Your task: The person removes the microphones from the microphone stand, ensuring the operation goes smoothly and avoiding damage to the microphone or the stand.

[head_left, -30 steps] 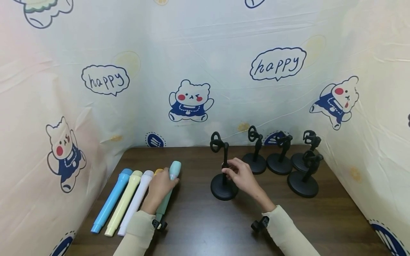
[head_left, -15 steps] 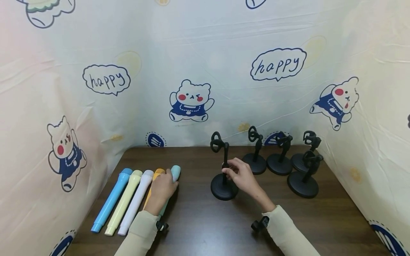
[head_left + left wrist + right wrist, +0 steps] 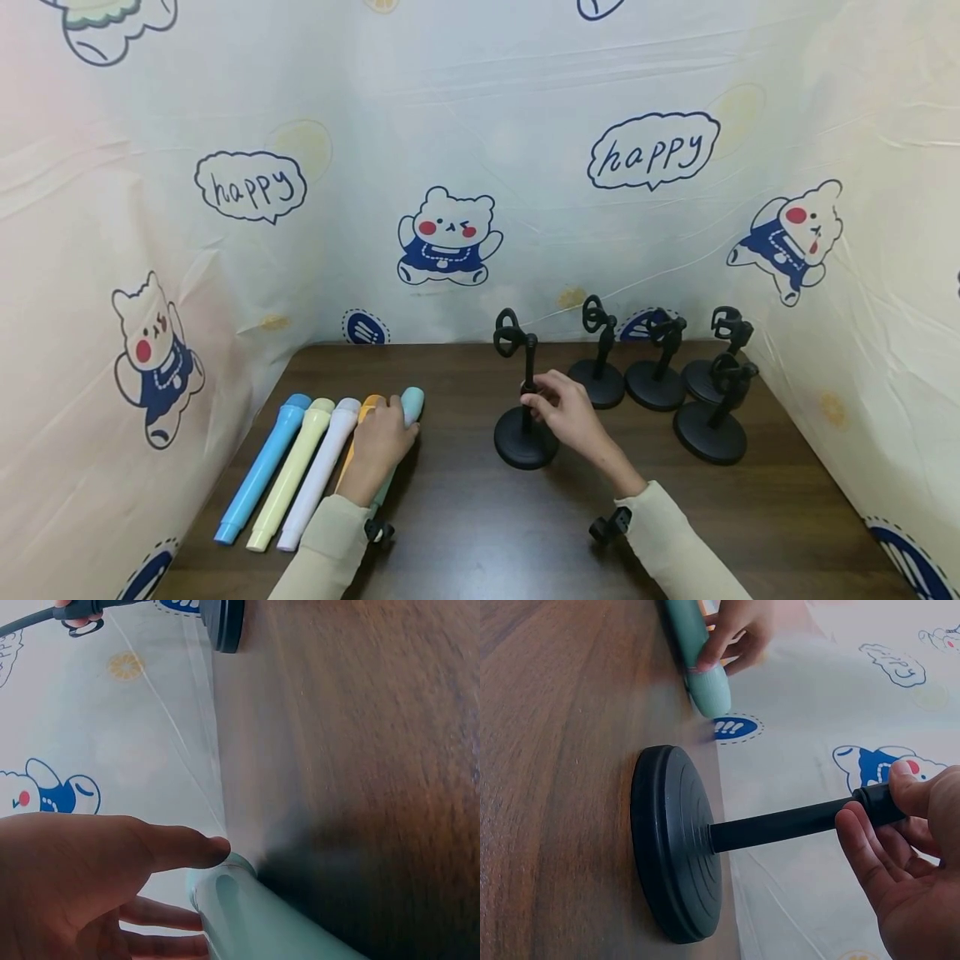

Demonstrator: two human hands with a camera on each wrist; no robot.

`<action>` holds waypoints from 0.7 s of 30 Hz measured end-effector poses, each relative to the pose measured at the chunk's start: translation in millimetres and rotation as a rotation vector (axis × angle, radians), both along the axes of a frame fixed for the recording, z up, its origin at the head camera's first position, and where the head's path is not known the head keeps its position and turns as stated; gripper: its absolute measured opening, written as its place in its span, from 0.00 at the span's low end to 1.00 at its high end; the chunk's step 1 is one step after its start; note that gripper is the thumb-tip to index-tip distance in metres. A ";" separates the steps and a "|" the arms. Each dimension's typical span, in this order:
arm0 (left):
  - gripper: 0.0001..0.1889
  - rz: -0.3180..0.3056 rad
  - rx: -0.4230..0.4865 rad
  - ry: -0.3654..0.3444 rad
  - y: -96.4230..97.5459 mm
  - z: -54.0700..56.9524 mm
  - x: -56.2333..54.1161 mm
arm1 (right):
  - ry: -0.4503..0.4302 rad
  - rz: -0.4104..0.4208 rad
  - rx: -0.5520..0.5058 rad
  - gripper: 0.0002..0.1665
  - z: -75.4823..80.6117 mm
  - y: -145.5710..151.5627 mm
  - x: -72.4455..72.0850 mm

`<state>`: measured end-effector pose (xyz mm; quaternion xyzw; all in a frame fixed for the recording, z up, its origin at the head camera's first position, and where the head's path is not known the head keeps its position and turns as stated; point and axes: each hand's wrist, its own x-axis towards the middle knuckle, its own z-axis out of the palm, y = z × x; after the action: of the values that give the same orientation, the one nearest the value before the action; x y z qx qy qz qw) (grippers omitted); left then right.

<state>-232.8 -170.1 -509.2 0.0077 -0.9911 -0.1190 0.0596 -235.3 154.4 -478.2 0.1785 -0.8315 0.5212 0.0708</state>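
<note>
My left hand (image 3: 379, 443) grips a mint-green toy microphone (image 3: 412, 403) lying on the table, just below its rounded head. In the left wrist view, the thumb lies against one side of the microphone (image 3: 259, 922) and fingers show at the other. The hand partly covers an orange microphone (image 3: 367, 406) beside it. My right hand (image 3: 567, 414) pinches the upright pole of a black microphone stand (image 3: 526, 442). That stand is upright on its round base (image 3: 676, 844), its ring-shaped clip (image 3: 508, 333) at the top.
Left of the left hand lie a lavender microphone (image 3: 321, 471), a pale yellow microphone (image 3: 291, 475) and a blue microphone (image 3: 262, 468), side by side. Several more black stands (image 3: 656, 383) are grouped at the back right. A patterned cloth (image 3: 450, 108) encloses the brown table (image 3: 480, 533).
Over the last second, the green microphone's head has come down slightly and the left hand has shifted, showing more of the orange microphone. The right hand and its stand have stayed put.
</note>
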 end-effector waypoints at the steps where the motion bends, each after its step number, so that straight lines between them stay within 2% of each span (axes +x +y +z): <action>1: 0.32 0.000 0.001 0.001 0.2 0.0 -0.2 | 0.000 0.000 0.000 0.13 0.1 0.1 -0.1; 5: 0.30 0.007 -0.001 0.043 1.3 3.7 -1.0 | -0.004 0.000 0.006 0.13 1.6 0.3 0.0; 10: 0.26 -0.016 -0.004 0.130 7.4 18.0 -3.3 | -0.015 -0.009 0.021 0.15 4.2 0.3 0.4; 16: 0.27 -0.066 0.037 0.037 22.0 29.1 -2.5 | -0.033 -0.005 0.036 0.16 6.6 0.1 2.1; 18: 0.27 -0.090 0.074 0.036 29.2 31.7 -2.4 | -0.026 0.004 0.041 0.16 6.4 0.3 2.0; 21: 0.23 -0.134 0.173 0.074 42.8 38.4 -3.1 | -0.013 0.007 0.060 0.16 6.0 0.4 3.4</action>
<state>-235.8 -127.3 -470.8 -0.0580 -0.9725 -0.2082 0.0871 -231.8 154.8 -472.2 0.1798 -0.8467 0.4973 0.0582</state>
